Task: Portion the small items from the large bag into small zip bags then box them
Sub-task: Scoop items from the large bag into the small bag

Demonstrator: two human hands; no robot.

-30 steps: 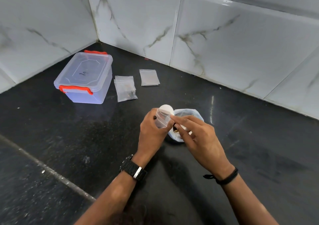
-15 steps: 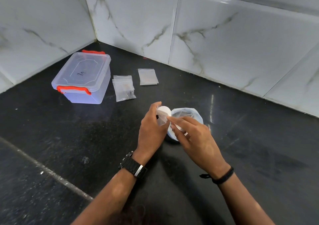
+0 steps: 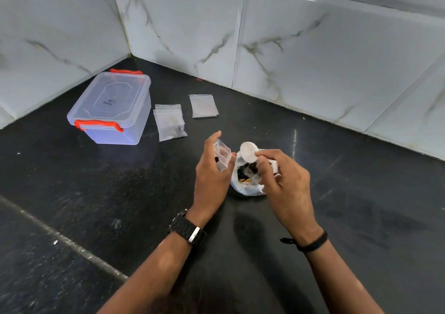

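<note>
The fingers [image 3: 218,136] of the left hand [image 3: 212,171] curl round a small zip bag [image 3: 222,155], holding it upright with its mouth turned toward the right, which looks meant to keep the opening ready for filling; a dark bit shows low inside it, though what it is cannot be told. Just to the right, the right hand [image 3: 284,181] pinches a white scoop [image 3: 249,152] by its handle, its round head tipped up between the two hands and directly above the large bag [image 3: 245,186]. That bag sits open on the black counter [image 3: 361,205], with dark and yellowish small items [image 3: 245,175] visible in it, so the portioning seems to be midway: one bag in hand, the source still holding stock. Whether the scoop carries anything is not visible. Back at the far left stands the clear box [image 3: 110,111] with orange latches and its lid on, so it will likely need opening before anything goes in. Next to it lie the filled zip bags [image 3: 169,123], stacked, and further right a flat zip bag [image 3: 203,105] that looks empty. Nothing lies between the hands and these; the nearest obstruction is the scoop head itself, close to the small bag's mouth. A marble-tiled wall [image 3: 313,49] closes the corner behind.
</note>
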